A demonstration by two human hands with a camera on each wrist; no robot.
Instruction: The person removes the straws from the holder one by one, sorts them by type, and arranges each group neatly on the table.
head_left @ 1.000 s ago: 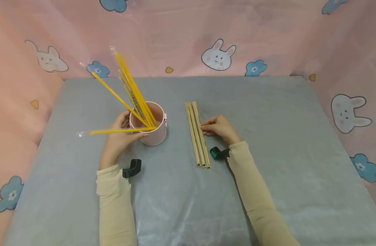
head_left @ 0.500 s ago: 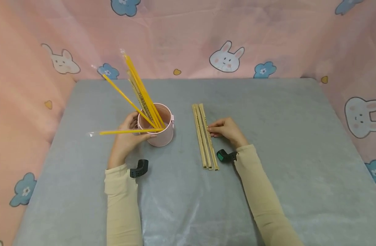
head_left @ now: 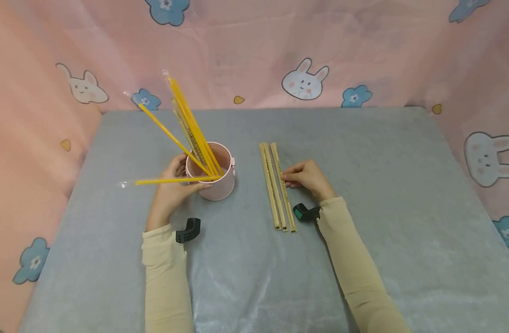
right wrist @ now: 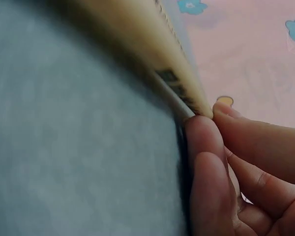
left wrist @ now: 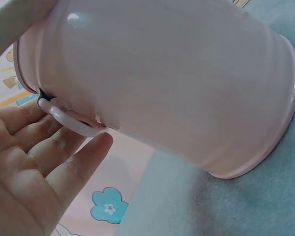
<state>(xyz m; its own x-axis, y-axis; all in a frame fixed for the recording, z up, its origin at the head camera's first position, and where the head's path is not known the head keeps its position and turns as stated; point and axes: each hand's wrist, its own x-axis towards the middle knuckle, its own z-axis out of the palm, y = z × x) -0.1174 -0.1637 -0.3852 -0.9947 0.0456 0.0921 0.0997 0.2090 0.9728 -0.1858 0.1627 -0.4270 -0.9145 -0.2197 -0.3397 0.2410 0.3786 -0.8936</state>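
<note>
My left hand (head_left: 171, 194) holds a small pink bucket (head_left: 217, 187), its thumb along the near rim and its fingers round the left side by the handle loop (left wrist: 71, 120). Yellow straws (head_left: 192, 127) in clear wrappers lean out of the bucket, with a printed paper-wrapped straw (head_left: 192, 138) among them. One yellow straw (head_left: 171, 181) juts out almost level to the left, over the hand. My right hand (head_left: 308, 178) pinches the rightmost of three paper-wrapped straws between thumb and fingers. In the right wrist view, this paper-wrapped straw (right wrist: 172, 73) shows dark print by the fingertips.
Two other paper-wrapped straws (head_left: 272, 194) lie side by side just left of the pinched one. A grey cloth (head_left: 237, 268) covers the table. Pink printed curtain (head_left: 237, 55) hangs behind it and along both sides.
The head view has shifted a little. The rightmost paper-wrapped straw has moved slightly right at its far end, widening its gap from the other two. The left hand keeps hold of the bucket.
</note>
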